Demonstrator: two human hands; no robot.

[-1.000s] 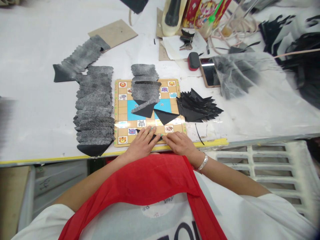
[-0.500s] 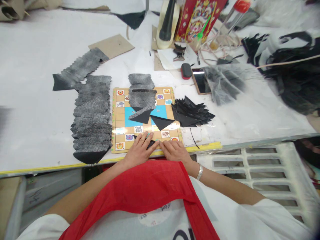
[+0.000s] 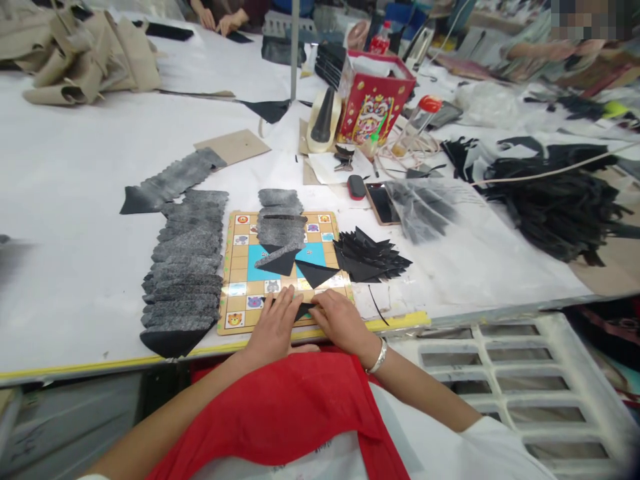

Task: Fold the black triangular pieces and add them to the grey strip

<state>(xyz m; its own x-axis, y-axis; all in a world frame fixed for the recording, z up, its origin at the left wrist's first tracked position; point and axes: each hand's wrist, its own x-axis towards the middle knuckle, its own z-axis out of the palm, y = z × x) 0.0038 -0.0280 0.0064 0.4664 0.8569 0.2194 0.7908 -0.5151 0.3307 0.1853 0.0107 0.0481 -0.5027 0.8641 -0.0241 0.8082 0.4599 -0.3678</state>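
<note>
A patterned game board (image 3: 235, 267) lies at the table's front edge. My left hand (image 3: 275, 321) lies with fingers spread on a black piece (image 3: 303, 310) at the board's near edge. My right hand (image 3: 340, 320) has its fingers bent together at that piece's right end; the fingertips are partly hidden. A black triangle (image 3: 317, 273) rests loose on the board, beside grey speckled pieces (image 3: 281, 230) overlapped in a column. Right of the board sits a fanned pile of black triangles (image 3: 373, 257). Left of it runs a long row of overlapped grey pieces (image 3: 187, 260).
Behind stand a red box (image 3: 375, 100), a cream container (image 3: 323, 123) and a jar (image 3: 420, 123). A phone (image 3: 383, 203) lies under clear plastic at the right, near a black heap (image 3: 550, 193). Another person's hands (image 3: 220, 21) work across the table.
The view has tilted up, showing more of the far table and other people. My right hand has shifted from lying flatter to bent fingers at the black piece's end.
</note>
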